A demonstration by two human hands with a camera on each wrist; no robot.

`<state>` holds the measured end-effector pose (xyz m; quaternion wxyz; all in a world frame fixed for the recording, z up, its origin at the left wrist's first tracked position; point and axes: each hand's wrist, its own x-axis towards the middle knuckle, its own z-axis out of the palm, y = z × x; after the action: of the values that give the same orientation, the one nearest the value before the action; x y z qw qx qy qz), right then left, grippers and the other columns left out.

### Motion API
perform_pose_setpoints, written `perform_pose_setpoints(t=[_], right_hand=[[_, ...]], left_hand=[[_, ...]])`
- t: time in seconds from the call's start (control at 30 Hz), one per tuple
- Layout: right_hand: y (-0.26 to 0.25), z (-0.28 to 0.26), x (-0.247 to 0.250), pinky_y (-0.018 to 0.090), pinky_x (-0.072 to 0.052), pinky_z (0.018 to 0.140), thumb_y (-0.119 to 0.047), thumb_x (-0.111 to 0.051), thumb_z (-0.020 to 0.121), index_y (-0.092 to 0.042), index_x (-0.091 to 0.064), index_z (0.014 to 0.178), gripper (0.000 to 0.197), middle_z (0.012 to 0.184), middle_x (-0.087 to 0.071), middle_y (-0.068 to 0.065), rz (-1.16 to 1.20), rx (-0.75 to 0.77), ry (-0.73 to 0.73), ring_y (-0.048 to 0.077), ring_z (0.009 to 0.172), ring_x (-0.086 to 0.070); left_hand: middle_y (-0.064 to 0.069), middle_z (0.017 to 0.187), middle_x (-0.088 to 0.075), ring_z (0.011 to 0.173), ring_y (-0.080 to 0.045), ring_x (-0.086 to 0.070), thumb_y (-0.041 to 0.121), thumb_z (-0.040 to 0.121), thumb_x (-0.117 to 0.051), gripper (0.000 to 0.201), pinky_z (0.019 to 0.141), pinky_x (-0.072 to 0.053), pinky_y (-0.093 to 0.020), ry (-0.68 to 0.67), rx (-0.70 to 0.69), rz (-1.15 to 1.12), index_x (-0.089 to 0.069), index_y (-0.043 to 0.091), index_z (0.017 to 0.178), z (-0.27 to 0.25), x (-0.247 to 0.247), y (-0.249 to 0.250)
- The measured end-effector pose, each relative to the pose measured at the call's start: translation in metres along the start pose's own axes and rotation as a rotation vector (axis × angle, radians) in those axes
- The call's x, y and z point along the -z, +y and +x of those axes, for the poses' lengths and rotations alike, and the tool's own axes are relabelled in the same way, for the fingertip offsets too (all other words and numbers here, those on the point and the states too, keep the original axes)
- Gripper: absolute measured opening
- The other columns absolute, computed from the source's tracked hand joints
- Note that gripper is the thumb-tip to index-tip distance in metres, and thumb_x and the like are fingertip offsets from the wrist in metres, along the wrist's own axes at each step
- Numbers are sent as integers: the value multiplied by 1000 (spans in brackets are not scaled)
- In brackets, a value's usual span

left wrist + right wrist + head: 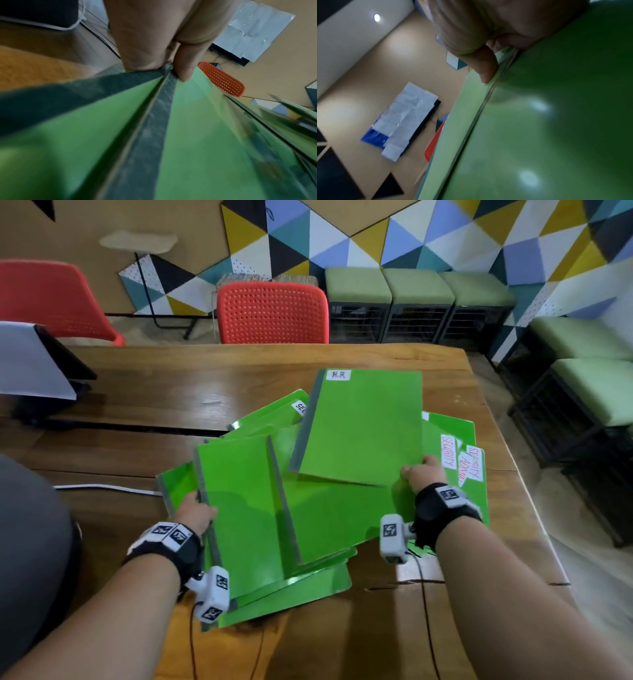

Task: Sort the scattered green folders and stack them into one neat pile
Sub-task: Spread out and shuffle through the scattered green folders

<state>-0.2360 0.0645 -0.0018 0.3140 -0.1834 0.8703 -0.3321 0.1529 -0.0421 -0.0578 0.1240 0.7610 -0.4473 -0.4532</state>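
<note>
Pinching the near corner of the H.R folder (pixel 363 426), the right hand (pixel 423 474) holds it above the scattered green folders (pixel 318 508) on the surface (pixel 171 378). Beside that heap's left edge, the left hand (pixel 164 37) pinches a folder's grey spine (pixel 150 121). Seen from the right wrist, the thumb (pixel 483 67) presses the folder's rim.

About nine green folders (pixel 359 426) overlap on one surface (pixel 205 378), exact count unclear. Two red chairs (pixel 272 313), five green stools (pixel 358 285), two hands (pixel 193 513).
</note>
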Motion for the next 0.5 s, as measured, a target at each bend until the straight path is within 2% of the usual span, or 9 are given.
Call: perform_pose_setpoints(t=[0.07,0.1,0.13,0.17,0.23,0.3,0.33,0.43,0.5], right_hand=[[12,-13,-30,42,-53,85,-1,-56,90,-2,-40,137,50,107,-58,15,39,-10,-58,31,99,-59],[18,-19,-42,39,-54,76,0,-54,90,-1,-43,133,45,101,-58,13,51,-8,-81,28,92,-58],[25,-23,-51,36,-53,71,-1,-51,91,-3,-44,134,44,105,-59,14,41,-12,-90,26,91,-58],[30,-26,-57,34,-53,70,-2,-48,92,-5,-42,137,45,115,-59,14,31,-10,-95,26,93,-58],[37,-26,-60,34,-55,72,-4,-44,95,-8,-40,141,47,131,-55,13,14,-6,-89,24,94,-60],[42,-24,-56,32,-54,67,-3,-44,95,-8,-41,141,47,132,-55,11,-13,13,-76,20,84,-60],[44,-23,-54,34,-56,69,-2,-44,94,-8,-42,140,47,129,-56,12,-39,24,-76,21,83,-60],[53,-29,-56,44,-59,79,1,-48,90,-13,-44,139,52,117,-61,13,-140,76,-142,26,82,-63],[60,-41,-67,41,-59,81,4,-50,87,-19,-40,142,61,123,-58,12,-224,113,-239,25,87,-64]], left_hand=[[-14,131,-60,111,-37,-60,7,85,-65,61,101,-47,-51,-17,-7,-95,-44,12,142,0,-12,-1],[-14,134,-59,114,-36,-59,11,84,-68,63,103,-46,-51,-25,0,-127,-44,13,142,-2,-16,-1],[-13,139,-55,120,-36,-56,17,83,-71,68,106,-43,-51,-29,7,-137,-41,15,143,-6,-19,0],[-12,145,-49,127,-35,-51,20,83,-73,75,109,-39,-51,-27,11,-128,-36,16,147,-8,-21,0],[-11,151,-41,135,-36,-43,17,80,-77,86,111,-36,-52,-17,13,-95,-27,18,151,-12,-23,1],[-12,153,-38,137,-37,-40,12,80,-77,88,111,-35,-53,-5,12,-94,-25,19,151,-15,-25,1],[-12,154,-37,138,-37,-39,14,81,-76,86,112,-34,-53,4,1,-98,-25,19,152,-16,-25,1],[-9,159,-29,142,-36,-32,43,84,-70,86,114,-30,-54,16,3,-155,-24,18,153,-24,-26,5],[-9,160,-26,143,-37,-30,59,78,-67,98,114,-29,-54,8,4,-146,-22,15,153,-31,-26,9]])
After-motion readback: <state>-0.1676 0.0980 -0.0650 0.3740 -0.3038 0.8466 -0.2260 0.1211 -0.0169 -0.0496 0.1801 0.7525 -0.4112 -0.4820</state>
